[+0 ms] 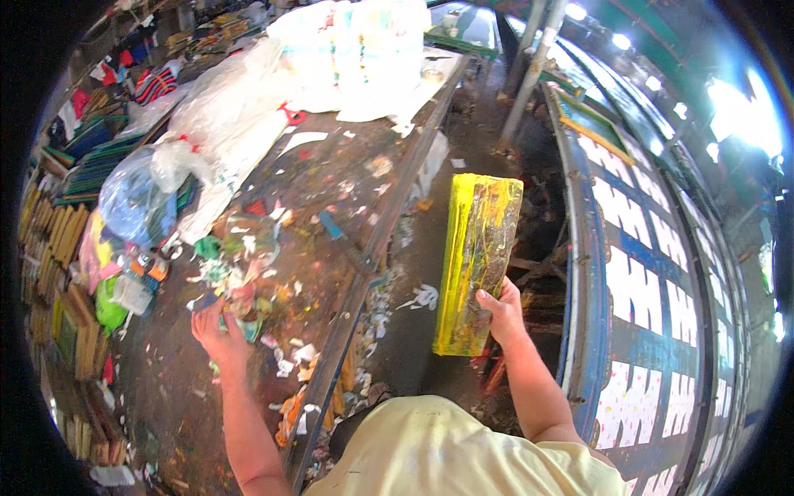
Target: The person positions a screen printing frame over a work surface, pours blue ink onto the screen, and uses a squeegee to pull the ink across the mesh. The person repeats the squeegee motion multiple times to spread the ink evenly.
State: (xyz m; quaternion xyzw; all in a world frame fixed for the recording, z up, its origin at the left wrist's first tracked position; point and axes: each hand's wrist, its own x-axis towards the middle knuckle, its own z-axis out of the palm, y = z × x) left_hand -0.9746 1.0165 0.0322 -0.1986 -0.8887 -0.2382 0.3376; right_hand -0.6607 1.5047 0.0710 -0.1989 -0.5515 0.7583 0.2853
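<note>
My right hand (503, 314) grips the right side of a long block-shaped piece (482, 264), with the thumb on its face. Yellow paint coats its left part, and streaks run over the brownish, shiny right part. It stands upright over the gap between two tables; whether it is hollow cannot be told. My left hand (220, 332) is low over the stained table (190, 397), fingers curled at the edge of a heap of torn scraps (244, 285). A small grey-blue piece (203, 302) shows at its fingertips; what the fingers hold is not clear.
White cloth and plastic sheeting (240, 91) cover the table's far end. A blue plastic bag (141, 194), a bright green bag (109, 304) and stacked wooden frames (54, 223) line the left. At right runs a long table with printed white pieces (633, 289); a metal post (533, 74) rises ahead.
</note>
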